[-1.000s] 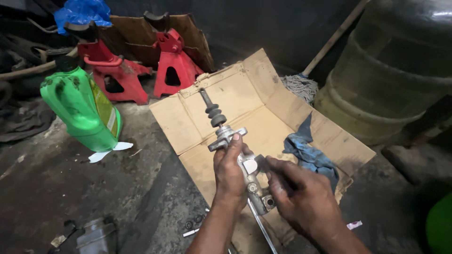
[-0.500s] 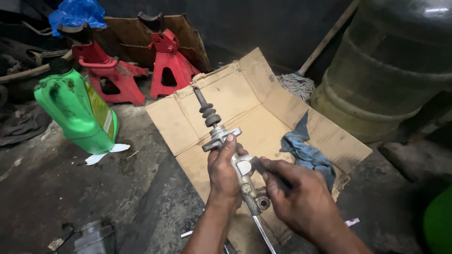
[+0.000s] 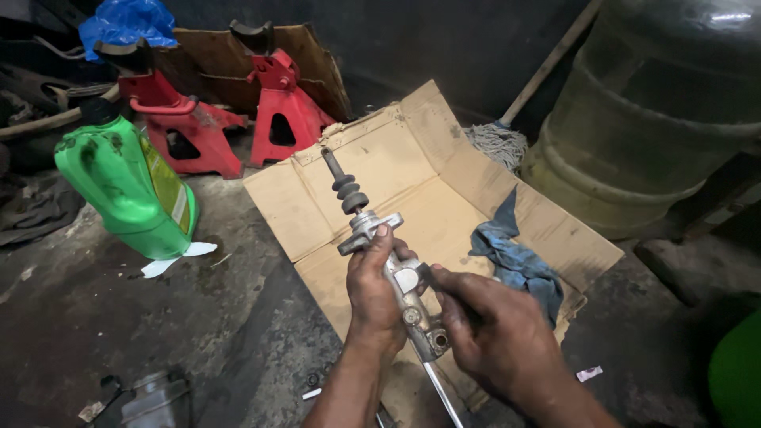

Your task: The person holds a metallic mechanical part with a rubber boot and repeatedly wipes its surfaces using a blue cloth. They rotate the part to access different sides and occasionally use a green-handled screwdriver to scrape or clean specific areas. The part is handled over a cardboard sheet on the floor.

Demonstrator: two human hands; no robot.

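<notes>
- A person's two bare, grease-darkened hands hold a metal cylinder part [image 3: 392,273] above a flattened cardboard sheet [image 3: 444,206] that lies on the concrete floor [image 3: 158,317].
- The left hand [image 3: 374,297] is clenched around the middle of the cylinder's body, thumb lying along its upper end near the mounting flange.
- The right hand [image 3: 495,341] pinches the side of the same part with its fingertips, just beside the left hand; its palm stays off the metal.
- The part is tilted, its black push rod with a ribbed rubber boot [image 3: 346,189] pointing up and away from the hands, its open lower end close to the wrists.
- A thin steel rod [image 3: 444,396] runs down from below the lower end, between the two forearms.
- To handle this well, I judge the left hand should grip the body firmly so it cannot twist, while the right fingers work lightly; greasy skin makes slipping likely.
- Just to the right of the hands, a crumpled blue rag [image 3: 515,257] rests on the cardboard.
- Well to the left stands a green plastic jug [image 3: 127,190].
- Beyond the hands stand two red jack stands [image 3: 230,111].
- Far right, a large drum [image 3: 650,111].
</notes>
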